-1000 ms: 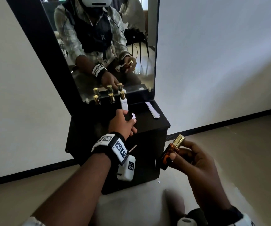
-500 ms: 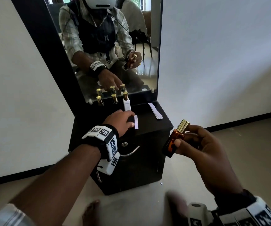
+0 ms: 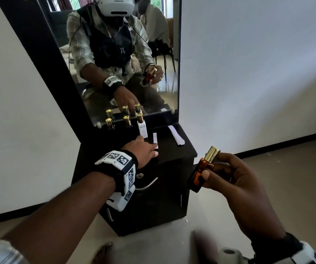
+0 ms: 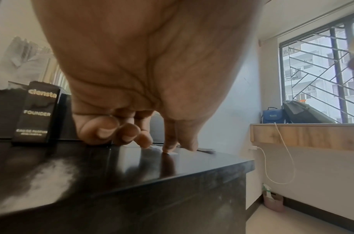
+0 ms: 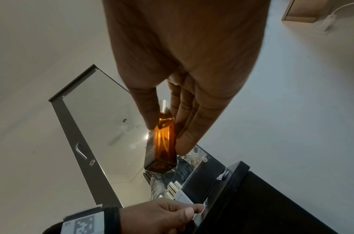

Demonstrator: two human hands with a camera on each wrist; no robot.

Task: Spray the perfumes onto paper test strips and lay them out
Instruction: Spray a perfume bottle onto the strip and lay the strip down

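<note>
My right hand (image 3: 220, 168) grips an amber perfume bottle (image 3: 201, 172) with a gold cap, tilted, in the air to the right of the black cabinet (image 3: 178, 155). In the right wrist view my thumb and fingers (image 5: 192, 126) clamp the amber bottle (image 5: 164, 150) by its sides. My left hand (image 3: 147, 149) lies on the cabinet top, fingertips pressing a white test strip (image 3: 155, 138) flat. The left wrist view shows a fingertip (image 4: 169, 148) on the strip's end. A white perfume bottle (image 3: 142, 129) stands just behind that hand.
Two dark gold-capped bottles (image 3: 110, 124) (image 3: 128, 121) stand by the mirror (image 3: 126, 54), one labelled in the left wrist view (image 4: 38, 112). A stack of unused strips (image 3: 176, 135) lies at the cabinet's back right. The cabinet door has a metal handle (image 3: 147, 184).
My left hand, which held the strip a second ago, has laid it down on the cabinet top and now presses it. My right hand has lifted the amber bottle slightly.
</note>
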